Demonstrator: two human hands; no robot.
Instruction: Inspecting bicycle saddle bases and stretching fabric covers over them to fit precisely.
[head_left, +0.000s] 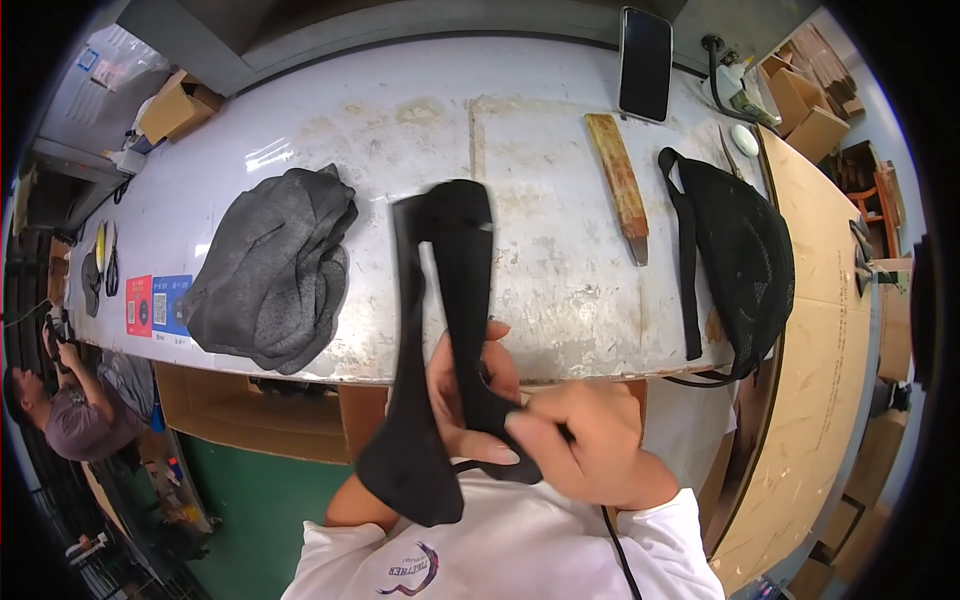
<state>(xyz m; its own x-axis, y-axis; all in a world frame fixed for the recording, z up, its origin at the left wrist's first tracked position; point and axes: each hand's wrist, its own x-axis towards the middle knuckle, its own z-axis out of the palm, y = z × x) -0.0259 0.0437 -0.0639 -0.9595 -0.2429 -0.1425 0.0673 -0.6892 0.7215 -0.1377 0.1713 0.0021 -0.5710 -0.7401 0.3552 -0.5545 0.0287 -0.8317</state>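
Note:
A black fabric piece (462,290) stands up before my chest, folded over at its top and hanging in two long legs that widen at the lower ends. Its exact kind is hard to make out. My left hand (470,375) is closed round the right leg, thumb in front and fingers behind. Curled in a pinch, my right hand (590,440) grips the widened lower end of that leg; it is slightly blurred. The left leg hangs over my white shirt. Beyond it on the table (550,310) lies a crumpled dark grey cloth (275,270).
At the right lie a wooden-handled blade (618,185), a black mesh bag with a strap (740,250) and a phone (646,65). Cardboard (815,380) borders the table. Far left are small tools (104,250) and colored cards (158,305); another person (85,400) sits beyond.

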